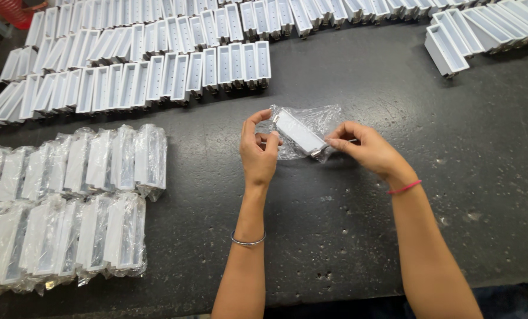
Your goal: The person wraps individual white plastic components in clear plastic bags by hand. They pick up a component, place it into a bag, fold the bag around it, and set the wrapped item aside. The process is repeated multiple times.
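Roughly fifteen bagged white housings (75,201) (dozens unbagged (175,74)), two hands (259,155).

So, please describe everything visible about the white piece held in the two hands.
The white piece is a long, narrow box-like part that looks like plastic. It sits partly inside a clear crinkled bag, tilted, above the dark table. The left hand grips the bag beside it; the right hand pinches its lower end.

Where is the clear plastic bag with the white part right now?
In the head view, centre: the bagged white part is held above the dark table between the left hand and right hand.
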Action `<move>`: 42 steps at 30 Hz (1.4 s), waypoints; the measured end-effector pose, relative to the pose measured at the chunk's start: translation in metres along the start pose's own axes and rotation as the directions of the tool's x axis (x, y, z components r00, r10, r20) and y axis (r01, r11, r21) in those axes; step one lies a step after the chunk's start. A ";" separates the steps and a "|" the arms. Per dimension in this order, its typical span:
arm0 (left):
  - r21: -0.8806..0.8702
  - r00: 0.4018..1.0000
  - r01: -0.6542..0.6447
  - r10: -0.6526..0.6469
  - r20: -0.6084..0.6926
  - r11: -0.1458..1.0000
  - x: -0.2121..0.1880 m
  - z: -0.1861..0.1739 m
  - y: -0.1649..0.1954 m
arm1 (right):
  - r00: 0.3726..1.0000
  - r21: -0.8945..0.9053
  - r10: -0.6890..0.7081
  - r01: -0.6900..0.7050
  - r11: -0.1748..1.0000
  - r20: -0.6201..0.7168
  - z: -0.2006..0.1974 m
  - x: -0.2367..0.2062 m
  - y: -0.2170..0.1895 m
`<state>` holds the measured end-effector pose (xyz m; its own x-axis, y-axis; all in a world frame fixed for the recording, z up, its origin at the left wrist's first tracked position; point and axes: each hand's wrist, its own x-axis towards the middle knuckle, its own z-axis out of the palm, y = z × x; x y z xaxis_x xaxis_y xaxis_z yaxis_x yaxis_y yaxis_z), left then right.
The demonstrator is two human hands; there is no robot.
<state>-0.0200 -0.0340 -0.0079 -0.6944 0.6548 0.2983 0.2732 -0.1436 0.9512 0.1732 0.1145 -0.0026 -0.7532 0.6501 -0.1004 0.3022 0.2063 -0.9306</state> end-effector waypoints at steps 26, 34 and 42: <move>0.480 0.882 -0.407 0.199 0.427 0.777 -0.019 0.037 -0.016 | 0.961 -0.327 0.066 -0.156 0.932 -0.270 -0.016 0.013 0.027; 0.504 0.877 -0.430 0.213 0.432 0.749 -0.020 0.037 -0.018 | 0.950 -0.391 -0.053 -0.075 0.917 -0.307 -0.008 0.020 0.048; 0.530 0.879 -0.423 0.191 0.437 0.735 -0.022 0.042 -0.017 | 0.838 -0.448 -0.199 -0.059 0.892 -0.507 -0.007 0.019 0.043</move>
<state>0.0187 -0.0150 -0.0340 -0.2671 0.8724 0.4094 0.8475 0.0104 0.5307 0.1755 0.1408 -0.0421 -0.3951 0.8751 0.2794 0.5760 0.4729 -0.6668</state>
